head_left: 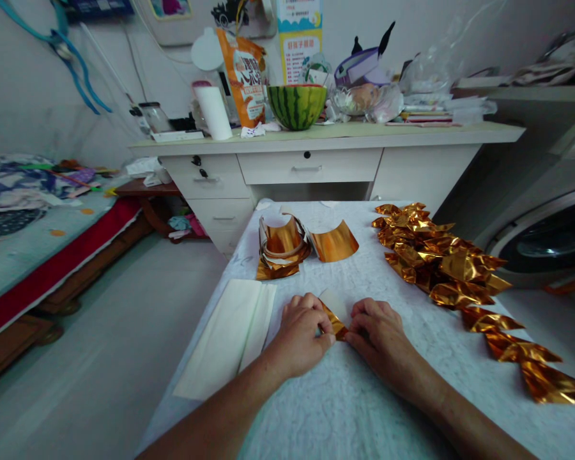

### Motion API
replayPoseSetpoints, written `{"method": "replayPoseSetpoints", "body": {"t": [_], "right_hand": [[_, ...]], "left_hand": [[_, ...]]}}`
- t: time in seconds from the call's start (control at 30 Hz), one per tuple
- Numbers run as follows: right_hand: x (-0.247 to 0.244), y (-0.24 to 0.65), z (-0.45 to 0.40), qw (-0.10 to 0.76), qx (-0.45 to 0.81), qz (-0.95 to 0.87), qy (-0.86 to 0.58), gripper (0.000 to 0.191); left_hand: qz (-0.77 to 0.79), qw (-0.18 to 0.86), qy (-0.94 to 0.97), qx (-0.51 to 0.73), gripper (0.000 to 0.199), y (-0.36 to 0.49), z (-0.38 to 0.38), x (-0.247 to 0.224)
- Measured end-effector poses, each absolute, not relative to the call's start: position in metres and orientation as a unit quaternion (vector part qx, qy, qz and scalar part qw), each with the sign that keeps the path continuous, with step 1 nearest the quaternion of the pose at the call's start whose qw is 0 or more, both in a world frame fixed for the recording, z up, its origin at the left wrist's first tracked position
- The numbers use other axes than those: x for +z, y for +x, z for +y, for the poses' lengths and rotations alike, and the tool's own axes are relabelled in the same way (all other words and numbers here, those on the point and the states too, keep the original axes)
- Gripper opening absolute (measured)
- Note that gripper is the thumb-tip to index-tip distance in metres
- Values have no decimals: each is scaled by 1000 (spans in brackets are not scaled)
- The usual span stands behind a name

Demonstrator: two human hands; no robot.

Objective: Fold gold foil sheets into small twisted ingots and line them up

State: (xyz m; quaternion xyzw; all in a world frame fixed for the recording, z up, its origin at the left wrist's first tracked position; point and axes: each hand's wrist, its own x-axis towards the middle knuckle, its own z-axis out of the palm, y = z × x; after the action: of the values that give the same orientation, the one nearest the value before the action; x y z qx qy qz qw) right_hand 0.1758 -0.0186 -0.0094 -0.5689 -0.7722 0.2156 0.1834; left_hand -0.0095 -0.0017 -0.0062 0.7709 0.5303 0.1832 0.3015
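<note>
Between my hands a small sheet of gold foil paper lies on the cloth-covered table, partly folded and with a pale piece showing behind it. My left hand has its fingers curled over the sheet's left side. At the lower right corner of the sheet, my right hand presses with bent fingers and thumb. Beyond them sit a curled stack of gold foil paper and a single curved gold sheet. A heap of folded gold foil pieces runs along the table's right side.
White paper sheets lie at the table's left edge. Behind the table stands a white desk holding a cut watermelon, an orange pouch and a white roll. A bed is at left, a washing machine at right.
</note>
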Motion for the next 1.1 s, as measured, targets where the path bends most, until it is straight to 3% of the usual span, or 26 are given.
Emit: {"method": "replayPoseSetpoints", "body": {"t": [0.6,1.1], "right_hand": [[-16,174,-19,182,152,-773,-588,14],[-17,166,-27,166,102,-778,-597,12]], "left_hand": [[537,246,784,190,9,-7,-5,-10],[540,264,778,182,8,-6,-4,-11]]}}
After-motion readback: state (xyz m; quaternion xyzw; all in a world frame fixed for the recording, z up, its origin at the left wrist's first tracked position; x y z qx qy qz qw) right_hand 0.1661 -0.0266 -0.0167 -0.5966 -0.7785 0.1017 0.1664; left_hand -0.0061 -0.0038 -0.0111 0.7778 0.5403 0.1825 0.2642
